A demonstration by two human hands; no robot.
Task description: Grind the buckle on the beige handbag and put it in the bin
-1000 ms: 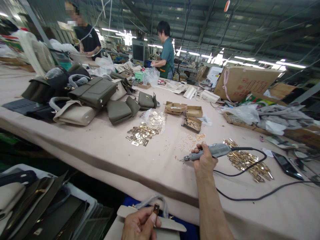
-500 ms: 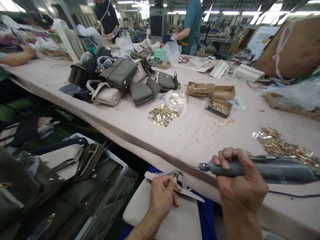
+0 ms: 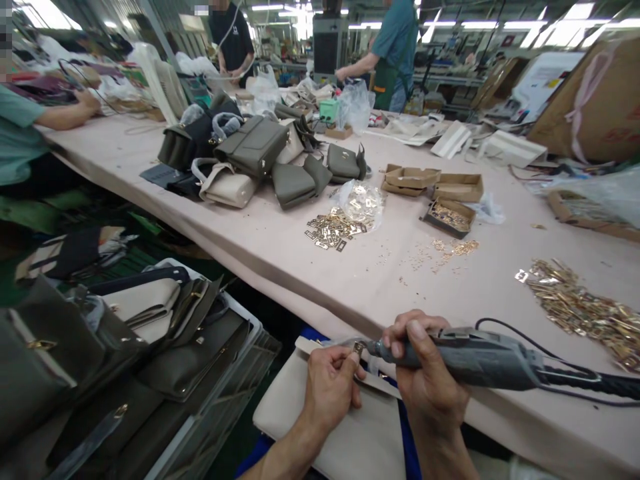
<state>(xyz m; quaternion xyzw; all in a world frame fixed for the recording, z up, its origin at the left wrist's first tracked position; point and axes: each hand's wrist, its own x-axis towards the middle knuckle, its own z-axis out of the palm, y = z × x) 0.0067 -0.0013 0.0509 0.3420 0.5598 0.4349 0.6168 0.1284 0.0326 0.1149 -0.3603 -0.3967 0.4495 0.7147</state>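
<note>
Close-up, right hand (image 3: 425, 373) gripping grey ribbed electric screwdriver (image 3: 480, 360), left hand (image 3: 330, 387) pinching small brass clasp (image 3: 359, 347), smooth cream bag (image 3: 340, 433)

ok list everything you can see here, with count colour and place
beige bag: one, cream, on the lap below the table edge
metal clasp: one, gold, on the bag flap, pinched by the left fingers
electric screwdriver: one, grey, corded, tip at the clasp
table: one, pale pink, runs across the view
handbags: a heap, olive and cream, far left of the table
gold fittings: three loose piles, on the table
cardboard boxes: three, brown, mid table
crate of bags: one, dark and cream bags, on the floor at left
people: three, far side and left
left hand: holds the clasp
right hand: grips the screwdriver
</note>
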